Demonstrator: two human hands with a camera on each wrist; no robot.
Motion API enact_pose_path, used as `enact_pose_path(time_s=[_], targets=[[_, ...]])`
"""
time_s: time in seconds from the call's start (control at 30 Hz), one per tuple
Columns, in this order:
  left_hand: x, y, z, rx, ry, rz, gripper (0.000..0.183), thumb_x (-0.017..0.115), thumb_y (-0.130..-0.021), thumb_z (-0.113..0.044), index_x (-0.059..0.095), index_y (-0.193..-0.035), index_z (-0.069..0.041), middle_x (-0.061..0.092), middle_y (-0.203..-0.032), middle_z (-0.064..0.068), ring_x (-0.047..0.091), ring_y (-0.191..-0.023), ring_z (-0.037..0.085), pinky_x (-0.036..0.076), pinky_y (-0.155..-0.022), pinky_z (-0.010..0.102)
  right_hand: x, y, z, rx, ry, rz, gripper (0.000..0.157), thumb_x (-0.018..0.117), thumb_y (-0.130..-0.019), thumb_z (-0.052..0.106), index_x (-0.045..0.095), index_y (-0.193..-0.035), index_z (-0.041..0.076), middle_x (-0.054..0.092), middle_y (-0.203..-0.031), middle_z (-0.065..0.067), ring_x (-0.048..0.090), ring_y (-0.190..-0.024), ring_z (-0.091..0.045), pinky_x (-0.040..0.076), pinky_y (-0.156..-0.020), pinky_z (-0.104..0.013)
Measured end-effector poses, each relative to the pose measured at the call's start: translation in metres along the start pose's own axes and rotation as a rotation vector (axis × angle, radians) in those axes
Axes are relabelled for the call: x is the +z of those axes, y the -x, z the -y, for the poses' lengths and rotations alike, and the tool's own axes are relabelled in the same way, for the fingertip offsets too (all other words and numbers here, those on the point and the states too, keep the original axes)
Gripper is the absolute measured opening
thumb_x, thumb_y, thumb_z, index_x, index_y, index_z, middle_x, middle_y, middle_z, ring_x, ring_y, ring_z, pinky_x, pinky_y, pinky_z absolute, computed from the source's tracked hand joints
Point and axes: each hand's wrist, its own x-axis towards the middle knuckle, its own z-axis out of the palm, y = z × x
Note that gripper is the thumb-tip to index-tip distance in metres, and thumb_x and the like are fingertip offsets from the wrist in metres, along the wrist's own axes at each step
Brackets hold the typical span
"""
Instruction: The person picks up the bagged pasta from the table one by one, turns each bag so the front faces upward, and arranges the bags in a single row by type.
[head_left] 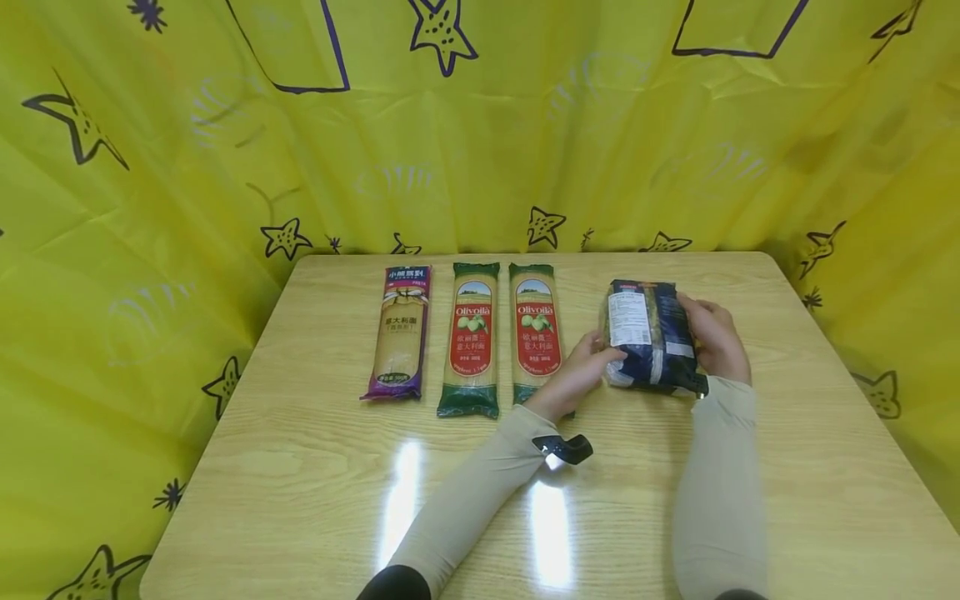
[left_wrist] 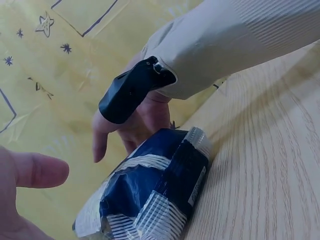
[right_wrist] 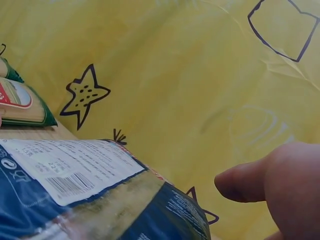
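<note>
A dark blue plastic food bag (head_left: 652, 333) with a white printed label and barcode lies on the table's right half. In the right wrist view, a see-through strip of the bag (right_wrist: 120, 200) shows pale yellowish contents. My left hand (head_left: 577, 371) is at its left edge, the thumb overlapping the bag in the head view. The left wrist view shows that thumb (left_wrist: 40, 170) straight and apart from the wrapping. My right hand (head_left: 716, 337) is along the bag's right side with loosely extended fingers. Its thumb (right_wrist: 242, 182) stands off the bag in the right wrist view.
Left of the bag, two green-ended spaghetti packs (head_left: 470, 342) (head_left: 536, 325) and a purple-ended pasta pack (head_left: 401, 333) lie side by side on the wooden table (head_left: 300, 492). My left forearm overlaps the nearer end of one green pack. A yellow curtain (head_left: 465, 167) borders the table.
</note>
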Motion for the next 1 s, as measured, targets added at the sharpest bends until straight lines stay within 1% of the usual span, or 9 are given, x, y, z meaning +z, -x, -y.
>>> enact_pose_path(time_s=[0.17,0.3,0.43,0.5,0.57,0.63,0.7,0.87,1.0], targets=[[-0.0006,0.0008,0.0008,0.004,0.007,-0.013,0.074,0.066,-0.096,-0.02,0.031,-0.159,-0.003,0.042,-0.159,0.021,0.041,-0.148,0.036,0.036,-0.122,0.058,-0.0019,0.0006,-0.0004,0.022,-0.097,0.092,0.09,0.049,-0.104,0.052,0.006,-0.165,0.002,0.053,-0.096,0.011,0.053,-0.088,-0.003,0.054,-0.072,-0.019],[-0.0018,-0.0002,-0.0002,0.036,0.016,-0.016,0.07,0.066,-0.095,-0.017,0.035,-0.155,0.0,0.053,-0.142,0.017,0.052,-0.13,0.028,0.043,-0.116,0.048,-0.0017,-0.0011,0.0002,0.038,-0.105,0.157,0.086,0.048,-0.105,0.053,0.012,-0.161,0.0,0.059,-0.089,0.011,0.06,-0.083,-0.002,0.057,-0.074,-0.02],[-0.0033,-0.0012,-0.0025,0.058,0.044,-0.011,0.059,0.066,-0.094,-0.013,0.042,-0.147,0.0,0.057,-0.123,0.012,0.056,-0.112,0.022,0.047,-0.106,0.038,-0.0002,-0.0017,-0.0011,0.037,-0.132,0.17,0.059,0.05,-0.105,0.052,0.04,-0.14,0.006,0.057,-0.088,0.012,0.059,-0.08,-0.002,0.057,-0.071,-0.019],[-0.004,-0.0015,-0.0032,0.062,0.052,-0.006,0.058,0.065,-0.094,-0.012,0.042,-0.146,0.0,0.057,-0.122,0.011,0.056,-0.11,0.021,0.048,-0.106,0.037,0.0002,-0.0019,-0.0025,0.03,-0.142,0.171,0.047,0.051,-0.105,0.051,0.046,-0.126,0.009,0.057,-0.086,0.012,0.058,-0.077,-0.001,0.056,-0.068,-0.018],[-0.0046,-0.002,-0.0034,0.067,0.056,-0.002,0.058,0.065,-0.094,-0.011,0.042,-0.146,0.001,0.056,-0.124,0.013,0.055,-0.111,0.021,0.047,-0.108,0.039,0.0003,-0.002,-0.0037,0.022,-0.149,0.174,0.043,0.052,-0.105,0.051,0.047,-0.119,0.011,0.057,-0.084,0.012,0.057,-0.075,-0.001,0.055,-0.066,-0.017],[-0.005,-0.0024,-0.0029,0.066,0.048,-0.009,0.06,0.065,-0.094,-0.011,0.041,-0.147,0.002,0.055,-0.126,0.014,0.054,-0.113,0.022,0.045,-0.111,0.04,0.0001,-0.0026,-0.0041,0.011,-0.116,0.192,0.046,0.051,-0.104,0.053,0.046,-0.124,0.012,0.058,-0.087,0.013,0.058,-0.078,0.0,0.056,-0.069,-0.017],[-0.0056,-0.0028,-0.0025,0.064,0.038,-0.017,0.061,0.065,-0.094,-0.012,0.04,-0.148,0.002,0.055,-0.13,0.015,0.053,-0.116,0.022,0.043,-0.114,0.042,0.0003,-0.0032,-0.0037,0.005,-0.082,0.212,0.056,0.05,-0.104,0.056,0.043,-0.136,0.011,0.058,-0.093,0.013,0.058,-0.083,0.001,0.056,-0.072,-0.017],[-0.0065,-0.0028,-0.003,0.058,0.004,-0.03,0.069,0.067,-0.094,-0.016,0.036,-0.153,0.002,0.053,-0.14,0.017,0.051,-0.128,0.026,0.039,-0.121,0.046,0.0007,-0.0056,-0.002,-0.002,-0.001,0.295,0.085,0.044,-0.103,0.062,0.017,-0.163,0.007,0.051,-0.118,0.009,0.06,-0.095,0.002,0.057,-0.083,-0.017],[-0.0074,-0.0024,-0.0041,0.06,0.002,-0.016,0.071,0.066,-0.095,-0.018,0.033,-0.155,0.002,0.05,-0.146,0.019,0.051,-0.133,0.029,0.038,-0.122,0.046,-0.0009,-0.0061,-0.0021,0.002,-0.064,0.384,0.085,0.042,-0.106,0.059,0.007,-0.167,0.012,0.051,-0.124,0.012,0.064,-0.098,0.001,0.059,-0.086,-0.021]])
